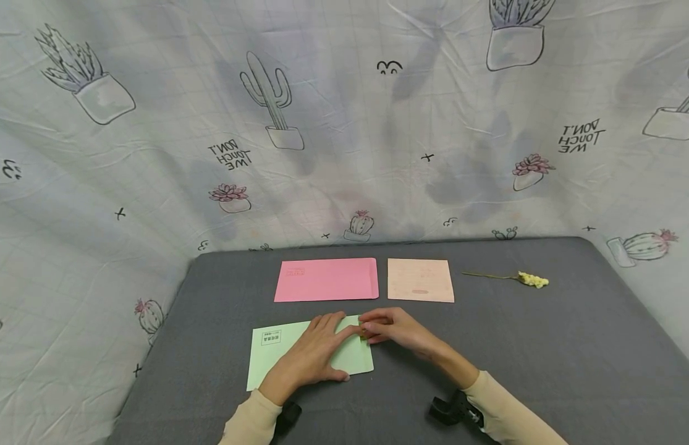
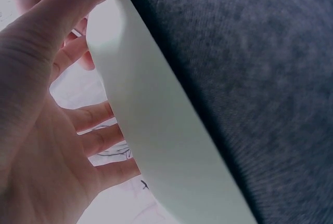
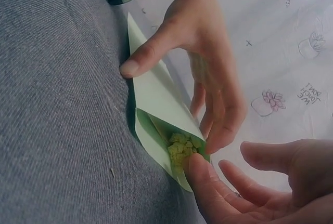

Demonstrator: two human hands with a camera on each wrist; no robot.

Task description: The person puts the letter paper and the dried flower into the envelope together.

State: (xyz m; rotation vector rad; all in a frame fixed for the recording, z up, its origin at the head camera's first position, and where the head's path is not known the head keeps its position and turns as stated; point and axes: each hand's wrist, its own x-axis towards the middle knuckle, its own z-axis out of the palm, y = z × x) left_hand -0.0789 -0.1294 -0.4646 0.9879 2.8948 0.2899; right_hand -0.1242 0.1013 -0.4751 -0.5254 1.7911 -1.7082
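While the left hand point(image 1: 313, 355) gripped the green envelope point(image 1: 266, 361) near its right end, thumb at the near edge and fingers at the far one, the right hand point(image 1: 402, 330) worked at the open mouth. Its fingertips touched the head of a yellow flower point(image 3: 180, 148) that sat just inside that mouth, between the two parted green layers. Whether those fingers pinched the flower or only pressed against it, I could not tell, since one fingertip hid part of it.

The envelope lay at a slight slant on the grey table point(image 1: 533, 358), its printed box toward the left end. Just beyond it, along the table's far side, a pink envelope point(image 1: 324, 281) lay to the left, a peach sheet point(image 1: 419, 272) next to it, and a second flower point(image 1: 532, 280) on the right, its stem pointing toward the sheet. Behind hung a pale cloth point(image 1: 344, 154) printed with cacti. Both sleeves point(image 1: 513, 411) were cream.
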